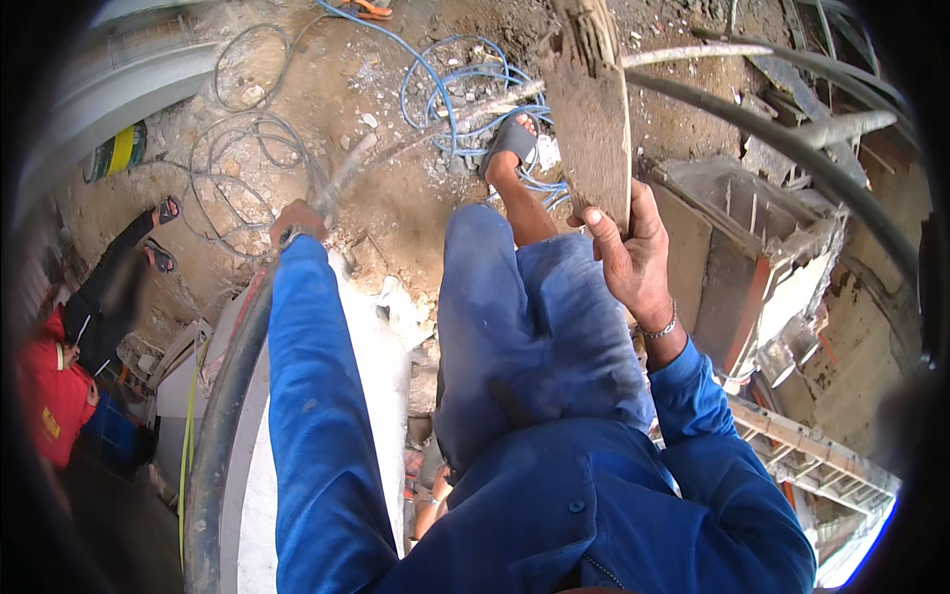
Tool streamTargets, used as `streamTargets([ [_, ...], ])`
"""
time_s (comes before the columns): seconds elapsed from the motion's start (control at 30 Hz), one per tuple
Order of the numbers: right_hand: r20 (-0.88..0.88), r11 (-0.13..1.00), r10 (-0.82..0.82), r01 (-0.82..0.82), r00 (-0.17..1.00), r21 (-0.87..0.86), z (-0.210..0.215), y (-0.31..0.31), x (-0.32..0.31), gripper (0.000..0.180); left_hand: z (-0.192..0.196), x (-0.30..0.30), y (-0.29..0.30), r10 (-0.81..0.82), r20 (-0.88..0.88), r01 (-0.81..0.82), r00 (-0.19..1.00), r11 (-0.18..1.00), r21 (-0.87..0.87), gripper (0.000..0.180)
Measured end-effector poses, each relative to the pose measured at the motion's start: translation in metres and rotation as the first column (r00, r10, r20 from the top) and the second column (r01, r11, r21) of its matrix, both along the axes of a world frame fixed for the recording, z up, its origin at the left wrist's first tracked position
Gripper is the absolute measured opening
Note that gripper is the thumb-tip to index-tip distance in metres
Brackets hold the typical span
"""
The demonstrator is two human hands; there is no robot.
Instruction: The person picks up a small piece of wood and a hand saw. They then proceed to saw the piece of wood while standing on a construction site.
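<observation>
My right hand [638,247] holds a rough, weathered wooden plank [594,129] by its lower end, thumb on one side and fingers on the other. The plank stands away from me, with a splintered, broken far end. At the left, my left hand [299,222] is closed around a dusty pole [344,176], whose end sticks out past the fist. A thick dark pipe [223,426] runs up to that hand; whether it and the pole are one piece, I cannot tell.
Coiled blue hose [457,94] and grey cable [223,178] lie on the dirt ahead. My sandalled foot [511,141] is beside the hose. Bent pipes [792,148] and broken blocks [757,233] crowd the right. A person in red [49,381] is at far left. A ladder [821,450] lies lower right.
</observation>
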State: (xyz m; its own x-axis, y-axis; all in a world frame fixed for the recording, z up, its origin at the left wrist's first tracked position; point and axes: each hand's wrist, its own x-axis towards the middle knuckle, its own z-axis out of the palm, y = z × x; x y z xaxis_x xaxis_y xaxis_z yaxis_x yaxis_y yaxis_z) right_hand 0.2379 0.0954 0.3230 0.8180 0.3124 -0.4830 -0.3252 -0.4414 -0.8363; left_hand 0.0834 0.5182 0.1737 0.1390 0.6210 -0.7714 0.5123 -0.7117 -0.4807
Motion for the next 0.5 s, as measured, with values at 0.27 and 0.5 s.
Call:
streamTargets([
  [0.27, 0.315, 0.961, 0.116, -0.026, 0.942, -0.277, -0.014, -0.065, -0.103, 0.042, 0.0, 0.005, -0.003, -0.267, 0.013, 0.267, 0.964, 0.962, -0.05, 0.056],
  [0.5, 0.292, 0.923, -0.019, 0.129, 0.956, -0.364, 0.026, -0.103, -0.198, 0.038, 0.002, -0.017, -0.024, -0.357, 0.668, 0.478, 0.653, 0.878, 0.002, 0.054],
])
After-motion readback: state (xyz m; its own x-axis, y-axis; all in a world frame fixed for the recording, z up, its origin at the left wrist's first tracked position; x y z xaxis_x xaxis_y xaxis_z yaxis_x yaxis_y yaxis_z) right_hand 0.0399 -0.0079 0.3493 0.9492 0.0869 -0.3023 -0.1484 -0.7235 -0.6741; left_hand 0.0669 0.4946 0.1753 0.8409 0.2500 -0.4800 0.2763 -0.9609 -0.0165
